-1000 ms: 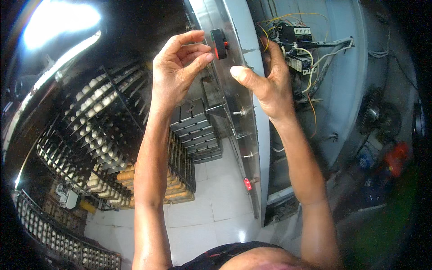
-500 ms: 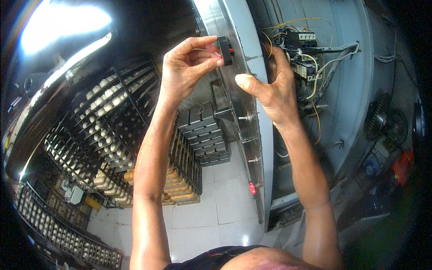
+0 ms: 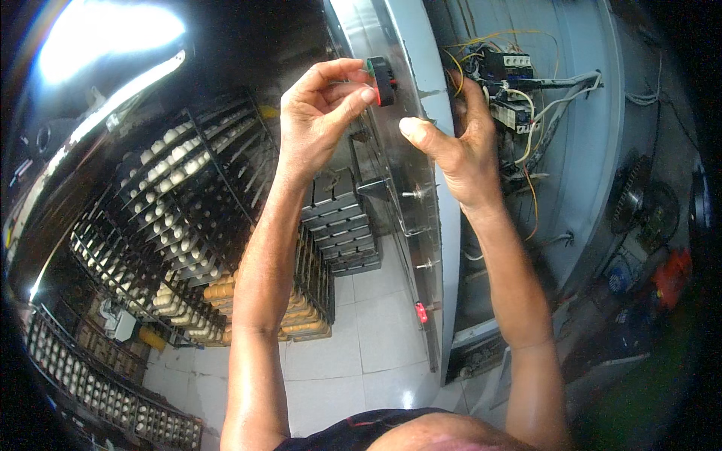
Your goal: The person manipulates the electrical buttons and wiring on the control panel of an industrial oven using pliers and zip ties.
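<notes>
My left hand point(image 3: 331, 105) has fingers bent against the black push-button switch point(image 3: 385, 83), which has green and red buttons on a steel front panel point(image 3: 402, 165); the thumb tip is at its lower part. My right hand point(image 3: 470, 158) grips round the pale blue panel edge point(image 3: 440, 225), thumb over the steel face, fingertips hidden inside beside yellow wires. Right of it, black-and-white contactors point(image 3: 508, 68) with white and orange wiring sit in the open pale blue cabinet point(image 3: 571, 173). Lower on the steel panel are small toggle switches point(image 3: 421, 194) and a red switch point(image 3: 421, 312).
Dark racks point(image 3: 188, 158) holding rows of pale and golden pieces stand at the left, beside stacked grey metal tins point(image 3: 338, 225) on a white tiled floor point(image 3: 346, 361). A dark toothed wheel point(image 3: 632, 195) and a red object point(image 3: 669, 278) lie at the right.
My left hand has moved right onto the switch, its fingers now at the buttons. My right hand has shifted slightly right and down in the picture.
</notes>
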Tool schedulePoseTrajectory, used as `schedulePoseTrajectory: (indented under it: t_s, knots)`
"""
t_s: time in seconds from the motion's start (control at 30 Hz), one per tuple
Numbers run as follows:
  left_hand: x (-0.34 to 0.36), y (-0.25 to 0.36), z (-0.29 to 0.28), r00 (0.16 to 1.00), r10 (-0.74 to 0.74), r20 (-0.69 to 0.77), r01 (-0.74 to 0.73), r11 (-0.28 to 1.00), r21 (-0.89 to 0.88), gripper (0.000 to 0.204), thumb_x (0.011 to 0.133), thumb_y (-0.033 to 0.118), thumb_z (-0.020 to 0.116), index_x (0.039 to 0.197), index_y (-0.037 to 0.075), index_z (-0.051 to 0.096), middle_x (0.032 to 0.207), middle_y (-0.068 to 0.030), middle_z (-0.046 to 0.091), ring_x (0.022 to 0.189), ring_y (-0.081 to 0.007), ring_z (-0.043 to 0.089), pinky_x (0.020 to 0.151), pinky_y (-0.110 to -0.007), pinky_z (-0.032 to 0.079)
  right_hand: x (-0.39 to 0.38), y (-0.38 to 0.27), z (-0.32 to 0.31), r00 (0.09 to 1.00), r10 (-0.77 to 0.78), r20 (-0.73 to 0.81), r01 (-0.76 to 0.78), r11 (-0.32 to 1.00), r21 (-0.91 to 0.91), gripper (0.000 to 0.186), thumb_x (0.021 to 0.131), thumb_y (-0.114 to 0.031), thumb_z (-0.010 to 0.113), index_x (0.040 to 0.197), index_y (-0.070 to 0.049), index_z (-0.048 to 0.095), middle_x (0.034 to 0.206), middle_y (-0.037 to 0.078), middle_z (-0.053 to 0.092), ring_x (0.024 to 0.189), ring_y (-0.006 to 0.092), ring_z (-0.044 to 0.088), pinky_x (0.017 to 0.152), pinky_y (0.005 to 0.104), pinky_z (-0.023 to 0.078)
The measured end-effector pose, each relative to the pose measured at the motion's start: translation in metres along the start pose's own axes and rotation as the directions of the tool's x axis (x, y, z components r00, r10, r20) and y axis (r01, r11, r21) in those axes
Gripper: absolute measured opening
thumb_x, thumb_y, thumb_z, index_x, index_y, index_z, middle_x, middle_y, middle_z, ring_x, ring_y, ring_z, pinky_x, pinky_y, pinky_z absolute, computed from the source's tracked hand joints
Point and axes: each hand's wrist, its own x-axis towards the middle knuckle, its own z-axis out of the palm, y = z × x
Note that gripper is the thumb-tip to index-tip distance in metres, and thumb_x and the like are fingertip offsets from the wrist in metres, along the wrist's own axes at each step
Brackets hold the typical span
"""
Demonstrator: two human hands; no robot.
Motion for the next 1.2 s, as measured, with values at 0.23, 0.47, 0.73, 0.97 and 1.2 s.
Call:
schedulePoseTrajectory:
  t_s: [0.23,0.47,0.73,0.97,1.2]
  knots:
    - [-0.004,-0.003,-0.005,0.994,0.093,0.059,-0.102,0.975,0.196,0.039,0.081,0.004,0.077,0.119,0.003,0.067,0.11,-0.0071,0.063,0.093,-0.0115,0.064,0.085,-0.024,0.055,0.001,0.0,0.0,0.999,-0.003,-0.035,0.005,0.999,0.053,0.057,0.073,-0.01,0.078,0.121,0.003,0.05,0.108,0.011,0.064,0.096,0.0174,0.062,0.088,0.0314,0.051]
    - [-0.001,-0.004,-0.006,0.993,0.073,0.088,-0.09,0.974,0.209,0.037,0.08,0.006,0.079,0.115,0.004,0.069,0.11,-0.0058,0.064,0.094,-0.0117,0.064,0.086,-0.025,0.055,0.0,-0.003,-0.001,0.999,0.037,-0.033,-0.035,0.999,0.035,0.056,0.072,-0.011,0.078,0.119,0.003,0.05,0.106,0.012,0.064,0.095,0.0175,0.063,0.086,0.0321,0.052]
    - [0.003,0.003,-0.012,0.988,0.066,0.139,-0.103,0.955,0.278,0.038,0.08,0.008,0.079,0.116,0.002,0.067,0.107,-0.0054,0.064,0.097,-0.0129,0.064,0.089,-0.026,0.055,0.0,-0.003,0.0,0.999,0.019,-0.035,-0.018,1.0,0.014,0.058,0.073,-0.011,0.079,0.121,0.002,0.05,0.108,0.012,0.064,0.097,0.0179,0.063,0.088,0.0321,0.052]
    - [-0.004,0.005,-0.008,0.999,-0.026,0.043,0.024,0.999,0.047,0.053,0.083,0.012,0.079,0.13,0.001,0.056,0.104,-0.007,0.063,0.098,-0.0136,0.064,0.086,-0.026,0.055,0.0,0.0,0.001,1.0,0.013,-0.028,-0.011,0.997,0.08,0.058,0.074,-0.013,0.08,0.122,0.002,0.051,0.11,0.011,0.064,0.098,0.0181,0.063,0.09,0.0323,0.051]
    - [-0.002,0.019,0.01,0.989,-0.145,0.032,0.143,0.988,0.058,0.052,0.085,0.007,0.074,0.133,0.002,0.055,0.105,-0.0051,0.061,0.089,-0.0121,0.063,0.083,-0.027,0.053,0.0,-0.003,0.002,1.0,0.021,-0.015,-0.019,0.99,0.138,0.06,0.075,-0.016,0.081,0.124,0.001,0.052,0.109,0.01,0.065,0.099,0.0174,0.063,0.091,0.0315,0.05]
